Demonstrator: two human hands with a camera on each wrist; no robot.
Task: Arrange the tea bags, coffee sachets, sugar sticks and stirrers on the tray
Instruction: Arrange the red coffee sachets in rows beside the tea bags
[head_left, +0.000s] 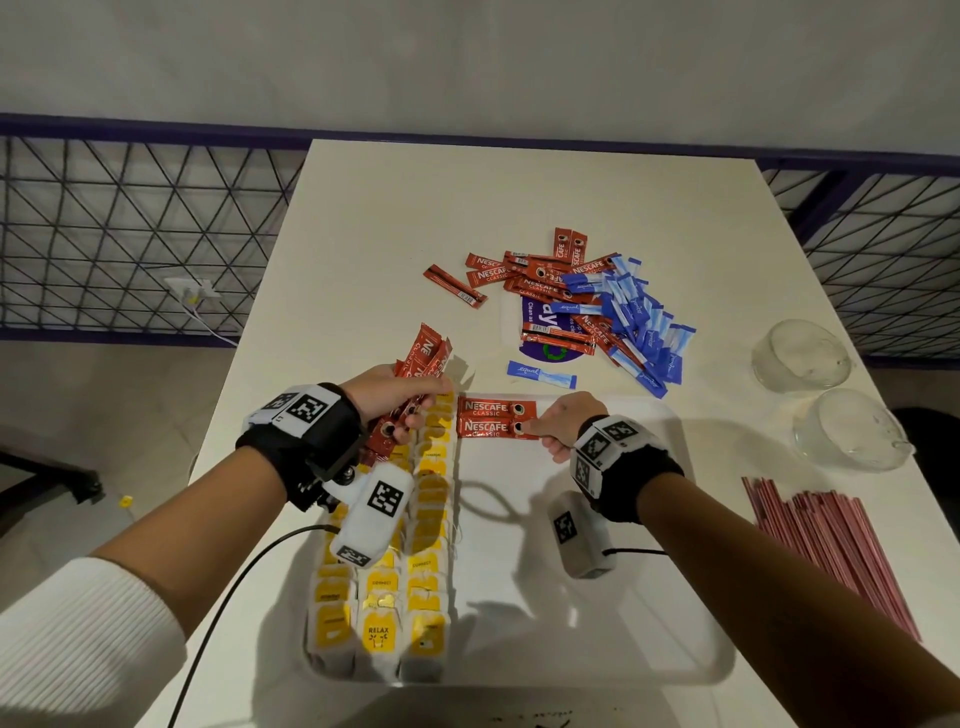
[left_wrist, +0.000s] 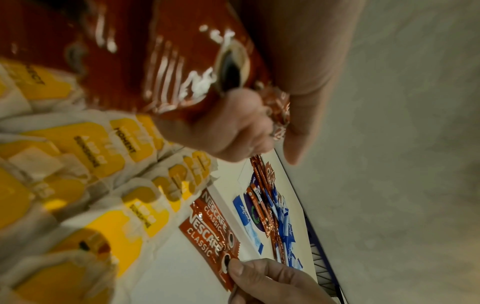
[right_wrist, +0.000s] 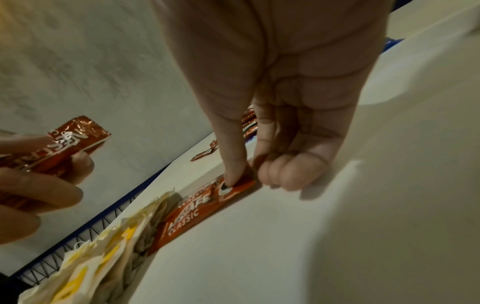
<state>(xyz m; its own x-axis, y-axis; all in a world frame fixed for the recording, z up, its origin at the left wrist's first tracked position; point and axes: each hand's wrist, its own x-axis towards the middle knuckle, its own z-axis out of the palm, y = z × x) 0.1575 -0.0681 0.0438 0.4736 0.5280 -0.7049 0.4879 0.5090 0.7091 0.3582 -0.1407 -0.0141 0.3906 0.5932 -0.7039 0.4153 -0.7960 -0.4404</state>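
- Left hand (head_left: 395, 397) gripped a bundle of coffee sachets (head_left: 415, 384), fingers curled round them, above the tea bags (head_left: 410, 545) on the tray (head_left: 597, 649).
- Right hand (head_left: 563, 423): thumb pressed on the nearer of two placed sachets (head_left: 496, 420), other fingers curled and empty.
- Placed sachets lay at the tray's far edge, just beside the tea bags.
- Loose sachet pile (head_left: 550, 280) and sugar sticks (head_left: 634, 322) lay beyond the tray; stirrers (head_left: 831, 551) lay to its right.
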